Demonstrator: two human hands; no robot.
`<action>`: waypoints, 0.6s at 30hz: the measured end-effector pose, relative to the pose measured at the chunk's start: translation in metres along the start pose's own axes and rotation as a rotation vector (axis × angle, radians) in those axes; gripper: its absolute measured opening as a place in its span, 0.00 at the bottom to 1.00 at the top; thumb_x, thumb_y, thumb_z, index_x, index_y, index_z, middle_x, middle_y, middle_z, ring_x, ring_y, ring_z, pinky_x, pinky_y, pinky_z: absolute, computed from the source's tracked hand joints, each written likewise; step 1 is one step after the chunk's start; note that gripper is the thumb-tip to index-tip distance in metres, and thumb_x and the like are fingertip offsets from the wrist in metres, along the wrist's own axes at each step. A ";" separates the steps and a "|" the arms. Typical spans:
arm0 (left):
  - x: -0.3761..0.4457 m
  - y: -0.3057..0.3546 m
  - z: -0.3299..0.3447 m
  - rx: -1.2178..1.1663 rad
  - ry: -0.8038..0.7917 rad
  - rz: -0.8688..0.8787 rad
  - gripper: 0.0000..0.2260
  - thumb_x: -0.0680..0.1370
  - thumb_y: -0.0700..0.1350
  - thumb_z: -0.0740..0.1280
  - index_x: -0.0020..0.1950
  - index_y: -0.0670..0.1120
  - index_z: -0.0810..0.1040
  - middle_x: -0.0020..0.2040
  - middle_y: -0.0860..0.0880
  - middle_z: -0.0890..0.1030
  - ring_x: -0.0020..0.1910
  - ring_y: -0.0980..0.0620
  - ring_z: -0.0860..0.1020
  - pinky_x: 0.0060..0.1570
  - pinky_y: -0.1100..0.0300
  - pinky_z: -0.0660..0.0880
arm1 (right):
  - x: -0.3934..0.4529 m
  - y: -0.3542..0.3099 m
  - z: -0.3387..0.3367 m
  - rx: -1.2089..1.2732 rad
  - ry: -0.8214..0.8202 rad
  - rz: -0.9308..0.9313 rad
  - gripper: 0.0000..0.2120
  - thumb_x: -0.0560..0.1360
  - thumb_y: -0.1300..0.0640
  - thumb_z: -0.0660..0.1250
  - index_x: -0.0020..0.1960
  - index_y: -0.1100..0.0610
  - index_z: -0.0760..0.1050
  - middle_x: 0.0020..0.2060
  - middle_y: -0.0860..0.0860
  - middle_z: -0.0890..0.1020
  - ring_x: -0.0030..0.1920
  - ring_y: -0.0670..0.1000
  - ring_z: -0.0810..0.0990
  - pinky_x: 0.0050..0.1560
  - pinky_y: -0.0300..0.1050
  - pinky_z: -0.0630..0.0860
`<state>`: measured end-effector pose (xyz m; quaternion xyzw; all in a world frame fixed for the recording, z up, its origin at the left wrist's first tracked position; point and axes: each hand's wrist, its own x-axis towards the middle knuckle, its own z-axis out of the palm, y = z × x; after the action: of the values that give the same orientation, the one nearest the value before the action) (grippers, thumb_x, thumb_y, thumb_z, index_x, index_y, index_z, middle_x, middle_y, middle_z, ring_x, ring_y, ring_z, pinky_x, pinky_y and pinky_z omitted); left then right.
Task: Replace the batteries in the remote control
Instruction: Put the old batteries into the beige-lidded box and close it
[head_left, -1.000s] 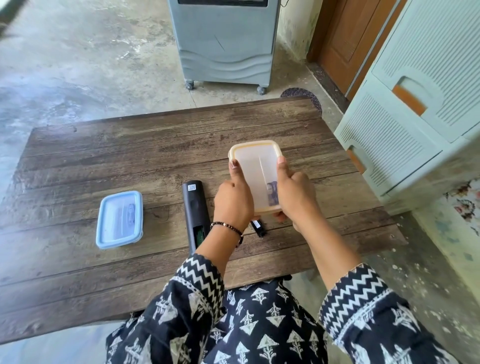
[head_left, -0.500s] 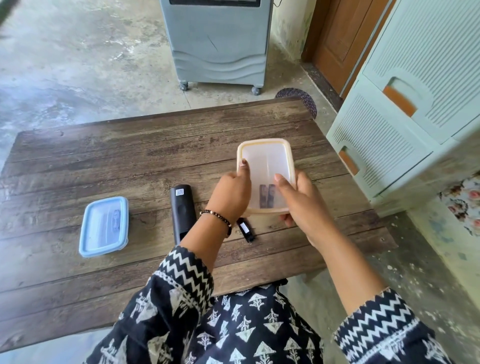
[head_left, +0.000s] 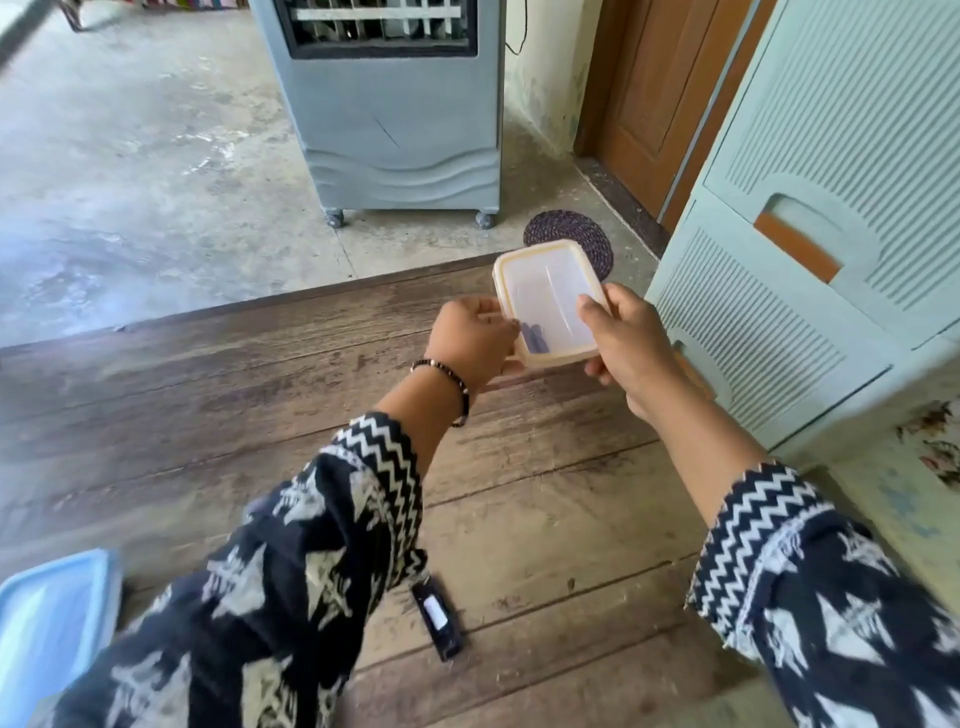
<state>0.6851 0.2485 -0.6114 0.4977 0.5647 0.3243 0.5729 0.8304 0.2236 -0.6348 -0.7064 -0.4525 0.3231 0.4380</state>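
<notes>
nearest the camera, two sleeves in a black and white print with zigzag cuffs fill the bottom of the view. at the lower left edge a blue lidded box (head_left: 49, 634) sits on the wooden bench (head_left: 545, 519), partly cut off and blurred. just past the left sleeve, a small black battery cover (head_left: 438, 620) with a white label lies flat on the planks, well apart from both hands. the remote control itself is hidden, likely under the left sleeve, so its place cannot be told.

further out, near the far right corner of the bench, both hands hold up a clear plastic container (head_left: 548, 301) with a pale yellow-rimmed lid. the left hand (head_left: 470, 340), with a beaded bracelet (head_left: 452, 382) on the wrist, is curled and pinches the container's left edge with its fingertips. the right hand (head_left: 626, 345) wraps the right side, thumb lying on top of the lid and the fingers underneath. the container is tilted, its far end raised. through the cloudy lid, dark batteries (head_left: 535, 338) show at the near left corner inside.

beyond the bench edge a round dark woven mat (head_left: 576, 234) lies on the concrete floor. to the right stands a pale green plastic drawer cabinet (head_left: 810, 249) with orange handle insets. farther back a grey air cooler (head_left: 400, 119) on castors stands before the wall, with a brown wooden door (head_left: 660, 88) to its right.
</notes>
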 end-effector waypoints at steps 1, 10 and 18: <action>0.013 0.001 0.003 -0.006 0.008 0.007 0.03 0.76 0.34 0.63 0.46 0.41 0.74 0.40 0.45 0.79 0.33 0.52 0.79 0.33 0.59 0.81 | 0.014 0.005 0.000 -0.004 -0.019 -0.004 0.10 0.78 0.51 0.58 0.56 0.52 0.71 0.40 0.52 0.79 0.23 0.49 0.73 0.18 0.36 0.65; 0.102 0.008 0.017 -0.046 0.036 -0.031 0.03 0.75 0.33 0.65 0.42 0.39 0.73 0.36 0.44 0.76 0.29 0.52 0.77 0.38 0.52 0.82 | 0.109 0.019 0.012 -0.110 -0.124 -0.076 0.19 0.80 0.56 0.55 0.72 0.51 0.62 0.50 0.52 0.77 0.21 0.48 0.74 0.16 0.37 0.66; 0.117 0.008 0.023 -0.129 0.042 -0.062 0.07 0.74 0.31 0.64 0.39 0.40 0.72 0.42 0.41 0.78 0.43 0.43 0.82 0.40 0.51 0.82 | 0.122 0.023 0.009 -0.096 -0.074 -0.046 0.19 0.79 0.54 0.58 0.70 0.50 0.66 0.36 0.49 0.79 0.20 0.46 0.70 0.17 0.35 0.64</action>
<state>0.7271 0.3557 -0.6454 0.4352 0.5697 0.3524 0.6015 0.8772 0.3348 -0.6667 -0.7037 -0.4994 0.3167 0.3937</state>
